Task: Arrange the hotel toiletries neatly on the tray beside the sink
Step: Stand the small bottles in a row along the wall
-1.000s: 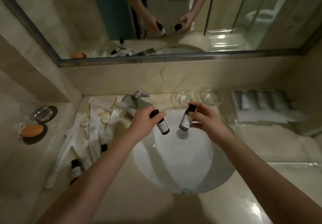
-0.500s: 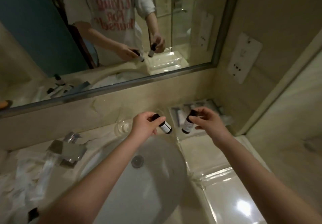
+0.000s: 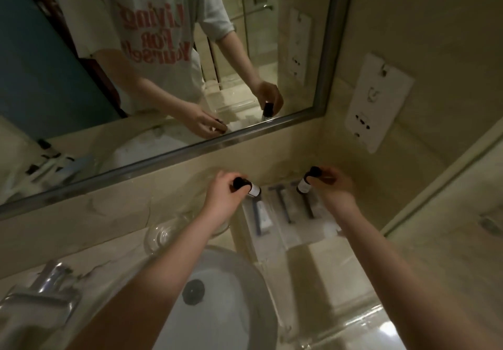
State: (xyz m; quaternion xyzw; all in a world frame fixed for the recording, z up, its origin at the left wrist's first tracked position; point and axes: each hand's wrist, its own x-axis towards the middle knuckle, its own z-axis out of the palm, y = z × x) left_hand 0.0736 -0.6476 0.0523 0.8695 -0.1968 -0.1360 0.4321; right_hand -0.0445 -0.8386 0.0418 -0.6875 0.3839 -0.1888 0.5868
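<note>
My left hand [image 3: 221, 195] grips a small dark bottle with a white label [image 3: 249, 186], tilted with its black cap toward me. My right hand [image 3: 336, 186] holds a second small dark bottle [image 3: 305, 182] nearly upright by its cap end. Both bottles hang just above the far end of a clear tray [image 3: 313, 257] that lies right of the sink [image 3: 217, 295]. On the tray's far part lie wrapped white packets with dark razors [image 3: 281, 205].
A chrome tap [image 3: 40, 292] stands at the left of the basin. Two clear glasses [image 3: 166, 234] sit behind the sink near the wall. A mirror [image 3: 163, 63] runs along the back wall. A white socket plate [image 3: 377, 104] hangs on the right wall.
My view has swung right and closer to the tray. Both hands have carried their bottles away from over the basin to the tray's far end, spreading apart.
</note>
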